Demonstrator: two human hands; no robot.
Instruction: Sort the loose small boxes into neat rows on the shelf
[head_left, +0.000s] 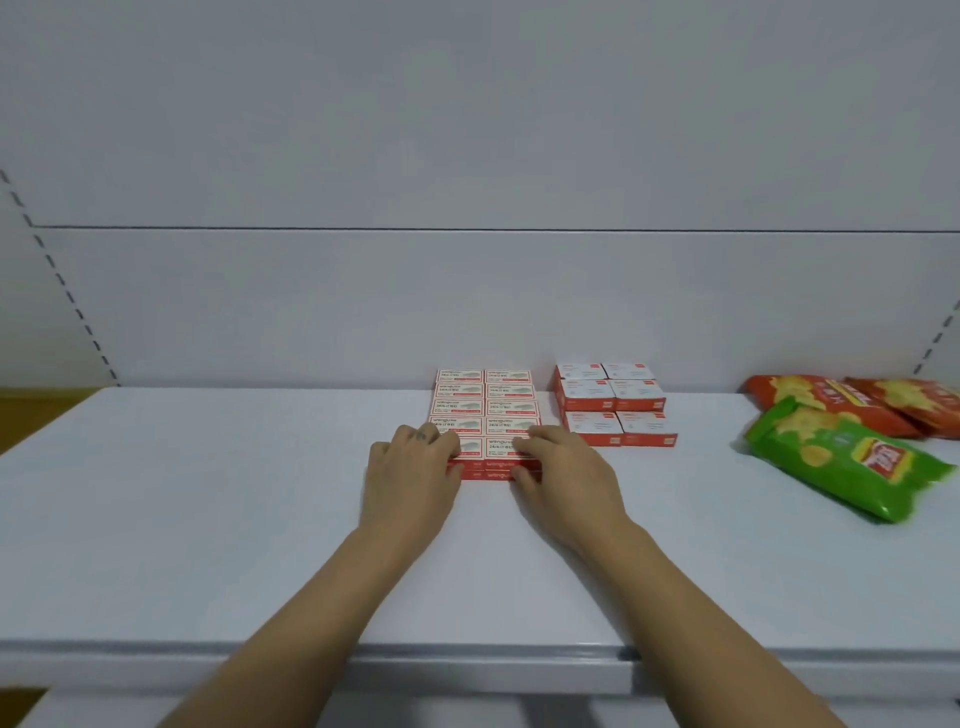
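1. Shelf (208, 519): white, flat board filling the lower half of the frame, with a white back panel (467, 156) behind it filling the upper half. Perforated uprights show at the far left and far right edges.
2. Left hand (410, 467) and right hand (563, 470): both forearms enter from the bottom of the frame and meet just below centre. Each hand lies palm down, fingers over the near end of the centre block, thumb against its red front face. The left takes the near left corner, the right the near right corner. Grip reads as pressed or clamped on the front boxes; whether they are lifted, I cannot tell.
3. Green chip bag (841, 457): lies flat at right of frame, tilted, near end toward the lower right.
4. Red chip bags (857, 400): two, lying behind the green bag at the right edge, partly overlapped by it.
5. Staple boxes (485, 405): red-and-white, at centre of frame, two columns side by side, five rows running back to the panel, edges touching. The front face shows two layers.
6. White-topped boxes (613, 402): right of centre, apart from the staple block, two columns and three rows, stacked at the back.
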